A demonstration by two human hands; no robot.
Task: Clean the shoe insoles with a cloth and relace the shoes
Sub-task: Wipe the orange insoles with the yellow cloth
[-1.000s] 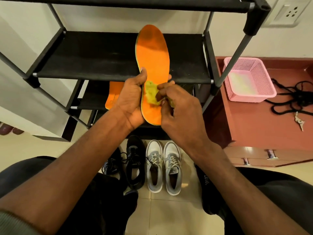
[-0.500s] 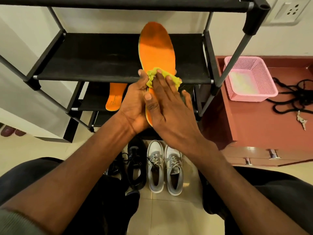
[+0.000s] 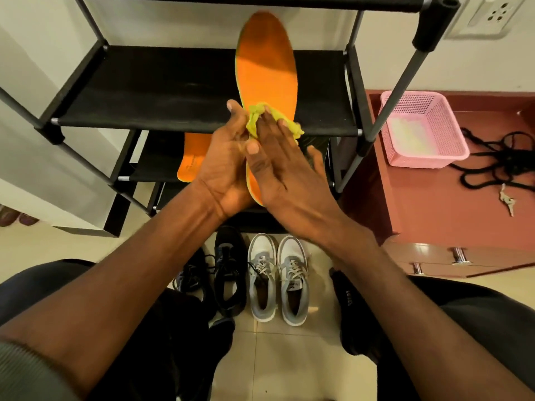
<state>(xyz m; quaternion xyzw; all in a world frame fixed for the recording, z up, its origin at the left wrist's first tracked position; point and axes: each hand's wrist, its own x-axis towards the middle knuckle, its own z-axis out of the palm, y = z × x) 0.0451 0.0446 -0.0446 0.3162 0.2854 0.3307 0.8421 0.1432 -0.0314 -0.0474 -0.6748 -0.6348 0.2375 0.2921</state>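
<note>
head view: i've got the long orange foam insole [image 3: 266, 68] held upright in front of the black metal-and-fabric shoe rack [image 3: 150, 91], toe end up, heel end down in my left hand [image 3: 223, 169]. that hand's fingers wrap the lower half from behind, thumb hooked over the left edge. my right hand [image 3: 278, 169] lies flat over the insole's face, fingers straight and together, pressing the crumpled yellow-green cloth [image 3: 257, 117] against it about halfway up — the cloth bunches out past the fingertips on both sides.

the insole's long axis runs straight up and away from me, and the unwiped stretch, as i judge it, is the darker toe area above the cloth. so the next stroke should push up along that axis, right hand leading, left hand bracing.

a second orange insole [image 3: 194, 157] leans on the lower shelf. on the floor stand a black pair of sneakers [image 3: 225, 270] and a grey-and-white pair [image 3: 278, 279] — loose black laces [image 3: 500, 160] lie on the reddish cabinet top [image 3: 434, 198].
</note>
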